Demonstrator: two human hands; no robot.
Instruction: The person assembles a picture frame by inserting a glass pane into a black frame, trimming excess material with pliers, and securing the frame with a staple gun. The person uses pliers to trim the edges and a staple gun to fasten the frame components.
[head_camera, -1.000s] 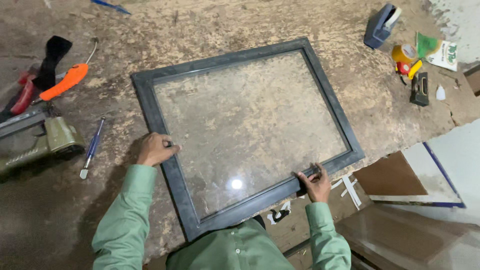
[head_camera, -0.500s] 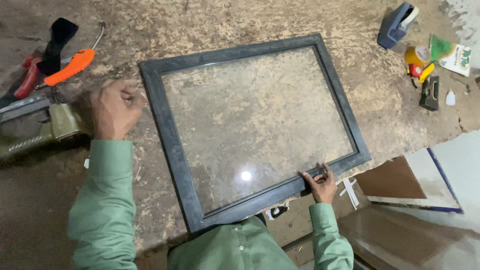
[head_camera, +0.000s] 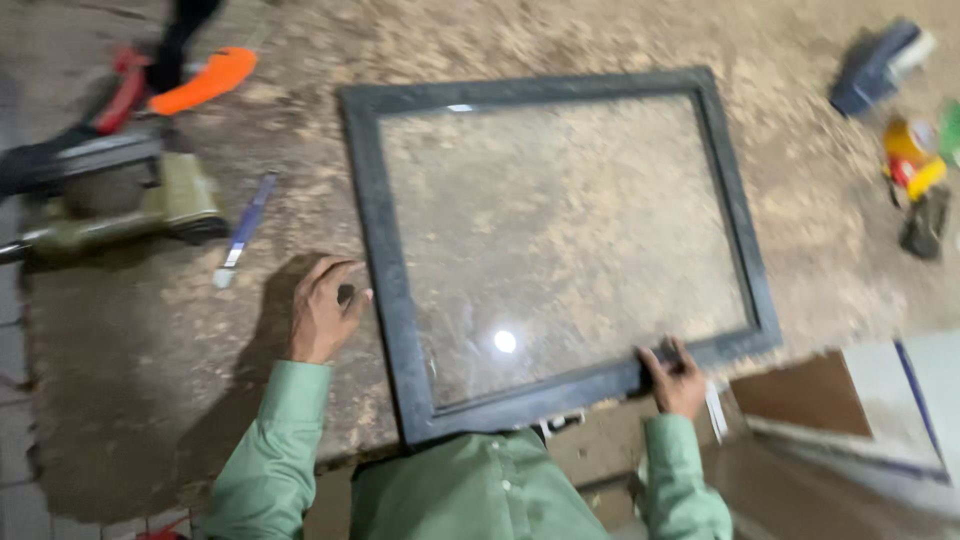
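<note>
From the head view, your left hand (head_camera: 322, 315) rests on the worn surface (head_camera: 150, 400) just beside the left rail of the dark picture frame (head_camera: 385, 250), fingers loosely curled and gripping nothing that you can make out. Your right hand (head_camera: 672, 376) is closed on the frame's near rail, close to its right corner. The glazed frame lies flat in the middle of the surface. To the far left sit an olive nail gun (head_camera: 150, 212), a blue pen (head_camera: 246, 228) and an orange-handled tool (head_camera: 203, 82).
</note>
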